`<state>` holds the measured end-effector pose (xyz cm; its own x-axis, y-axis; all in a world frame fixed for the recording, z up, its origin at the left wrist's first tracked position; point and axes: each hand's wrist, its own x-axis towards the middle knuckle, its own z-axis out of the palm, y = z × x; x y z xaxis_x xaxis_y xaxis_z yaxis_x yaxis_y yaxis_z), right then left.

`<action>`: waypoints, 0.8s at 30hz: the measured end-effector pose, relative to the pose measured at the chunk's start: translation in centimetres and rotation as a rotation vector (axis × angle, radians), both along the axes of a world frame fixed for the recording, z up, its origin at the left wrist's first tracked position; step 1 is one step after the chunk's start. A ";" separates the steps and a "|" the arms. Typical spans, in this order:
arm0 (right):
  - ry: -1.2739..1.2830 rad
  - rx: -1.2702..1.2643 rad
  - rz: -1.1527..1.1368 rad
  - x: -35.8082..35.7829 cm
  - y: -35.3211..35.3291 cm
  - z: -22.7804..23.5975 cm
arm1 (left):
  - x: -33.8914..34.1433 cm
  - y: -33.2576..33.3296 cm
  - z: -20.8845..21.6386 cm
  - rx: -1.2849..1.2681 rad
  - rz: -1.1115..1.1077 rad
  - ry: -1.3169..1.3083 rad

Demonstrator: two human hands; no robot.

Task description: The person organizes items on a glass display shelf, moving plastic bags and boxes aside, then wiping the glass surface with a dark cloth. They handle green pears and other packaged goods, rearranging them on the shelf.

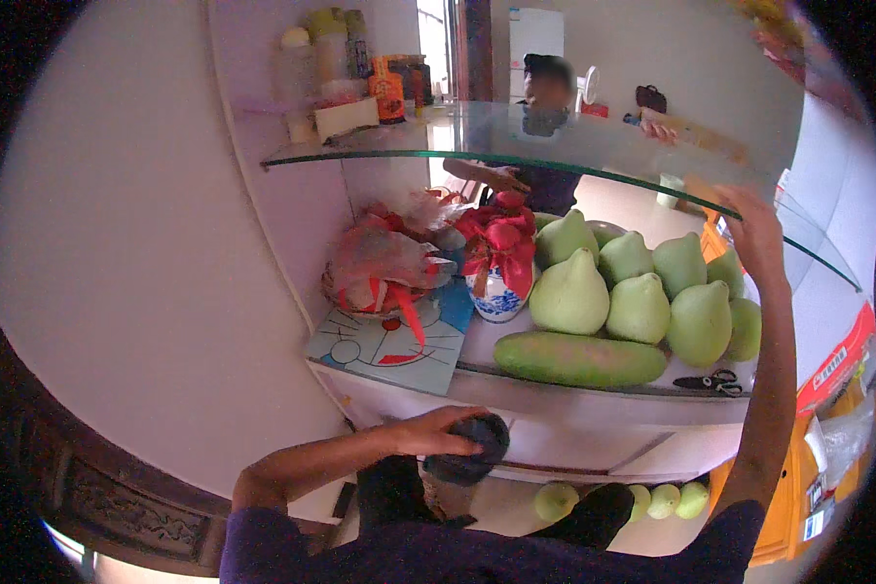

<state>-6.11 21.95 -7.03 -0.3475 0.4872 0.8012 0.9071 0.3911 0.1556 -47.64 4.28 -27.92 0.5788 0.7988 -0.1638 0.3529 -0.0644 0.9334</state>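
My left hand (443,433) is low in front of the cabinet, its fingers wrapped round a dark, rounded bundle that looks like cloth (485,448). Raised at the right, my right hand (757,229) has its fingers over the front edge of the glass shelf (594,146). Beneath that shelf, several pale green pear-shaped pomelos (569,292) stand in a group. A long green winter melon (579,358) lies in front of them, beside black-handled scissors (712,382). A blue-and-white porcelain jar (496,294) with a red cloth cover stands left of the pomelos.
Plastic bags with red ribbon (384,263) sit at the left, behind a flat cartoon-face panel (389,341). Bottles, one orange (387,90), stand on the glass shelf's left end. A mirror (613,58) backs the cabinet. More green fruit (664,501) lies on the floor below.
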 end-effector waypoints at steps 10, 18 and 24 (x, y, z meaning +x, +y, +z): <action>-0.067 -0.145 -0.157 -6.3 -4.5 0.8 | -11.6 -4.7 4.9 0.115 0.343 -0.300; -0.026 -0.413 -0.313 -9.1 -5.5 2.2 | -18.2 -3.4 14.3 0.536 0.740 -0.564; -0.093 -0.554 -0.280 -10.8 -6.1 4.2 | -24.1 -2.6 15.7 0.738 0.852 -0.862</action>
<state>-16.93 15.87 -2.80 -0.2025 0.9040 0.3765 0.9793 0.1856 0.0812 -71.74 1.63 -12.25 -0.4128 0.6943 0.5896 -0.1235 -0.6840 0.7190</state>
